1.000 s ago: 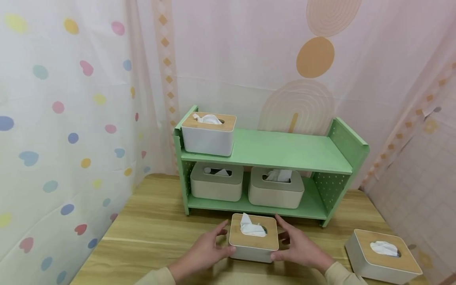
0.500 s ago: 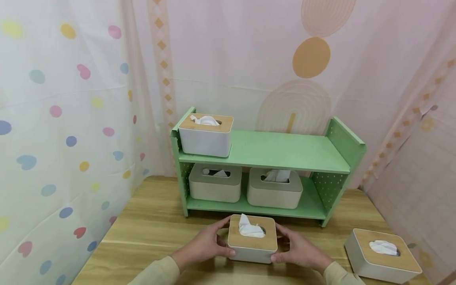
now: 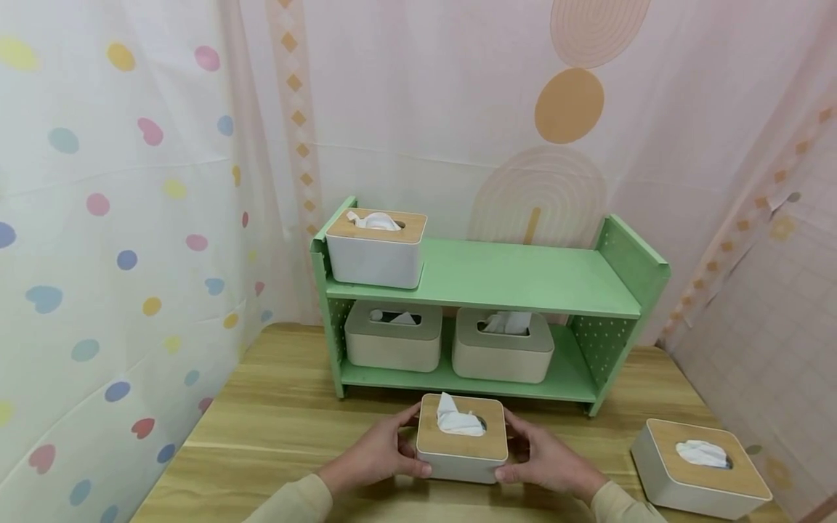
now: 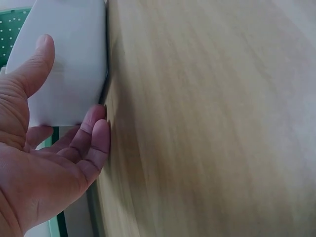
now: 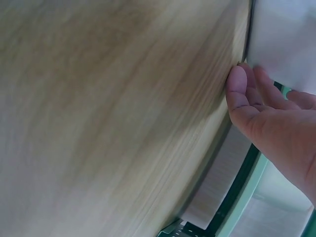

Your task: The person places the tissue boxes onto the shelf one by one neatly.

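A tissue box (image 3: 451, 444) with a wooden lid and pale walls is held between the two hands on the near part of the wood-grained bench (image 3: 261, 436), just in front of a green rack (image 3: 523, 276). Its left side is gripped by the left hand (image 3: 374, 456), whose thumb is laid on the front wall while the other fingers are bent round the side, two fingertips being set low by the base edge. The right side is gripped likewise by the right hand (image 3: 552, 461), with the thumb at the front corner. From the slot of the lid a white tissue (image 3: 460, 423) is raised to a peak.

The top shelf of the rack is occupied at its left end by a taller white box (image 3: 375, 261), also wooden-lidded. Below it, two beige boxes, a left one (image 3: 392, 352) and a right one (image 3: 502, 361), are set side by side with a narrow gap between. Another wooden-lidded box (image 3: 702, 483) is placed at an angle on the bench, well apart from the held one, near the right edge. The scene is enclosed by a dotted curtain (image 3: 131, 218) at left and a pinkish curtain (image 3: 418, 109) behind.
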Demonstrator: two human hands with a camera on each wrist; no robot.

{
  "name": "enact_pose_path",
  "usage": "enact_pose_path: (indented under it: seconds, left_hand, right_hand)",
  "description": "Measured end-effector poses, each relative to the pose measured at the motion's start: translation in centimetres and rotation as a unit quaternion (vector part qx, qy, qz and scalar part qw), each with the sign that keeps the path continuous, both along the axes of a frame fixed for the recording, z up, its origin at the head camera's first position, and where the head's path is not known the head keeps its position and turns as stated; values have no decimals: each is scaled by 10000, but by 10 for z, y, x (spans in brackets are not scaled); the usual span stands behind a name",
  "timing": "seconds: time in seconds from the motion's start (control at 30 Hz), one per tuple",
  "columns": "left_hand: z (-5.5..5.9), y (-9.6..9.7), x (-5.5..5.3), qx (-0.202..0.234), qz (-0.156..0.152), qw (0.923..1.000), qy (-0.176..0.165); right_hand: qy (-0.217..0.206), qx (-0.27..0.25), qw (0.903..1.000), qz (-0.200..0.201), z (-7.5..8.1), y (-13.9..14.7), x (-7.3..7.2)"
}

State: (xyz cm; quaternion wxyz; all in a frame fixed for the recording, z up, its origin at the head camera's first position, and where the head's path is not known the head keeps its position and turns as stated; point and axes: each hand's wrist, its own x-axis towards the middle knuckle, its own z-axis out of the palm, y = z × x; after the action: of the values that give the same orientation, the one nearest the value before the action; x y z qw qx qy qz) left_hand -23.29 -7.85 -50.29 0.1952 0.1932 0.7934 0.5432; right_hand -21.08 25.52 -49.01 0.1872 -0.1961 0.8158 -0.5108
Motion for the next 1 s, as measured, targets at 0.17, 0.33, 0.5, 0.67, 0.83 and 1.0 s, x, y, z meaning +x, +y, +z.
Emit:
enact_pose_path:
  seconds: [0.17,0.33,0.5,0.67,0.83,1.0]
  left_hand:
    - [-2,0,0,46,67,10000,2]
    - [-1,-1,2,-54,154,9998,77]
    - [0,-1,3,-90,221,9996,130]
    - [-1,-1,3,-107,239,9995,158]
    - [-2,-2,3,-61,206,9997,142]
    - [-1,-2,4,59,184,9997,115]
  right_hand:
    - [-15,28,10000,-76,-1,1,0]
    - [-74,-85,9999,-104,-3,1,-1]
    - [-132,-191,9997,-75,-3,0,-1]
    - [-119,-214,9997,-81,-3,1,-1]
    - [-158,-157,9997,-107,-3,1,0]
    - [-183,-116,9997,-123,-1,1,0]
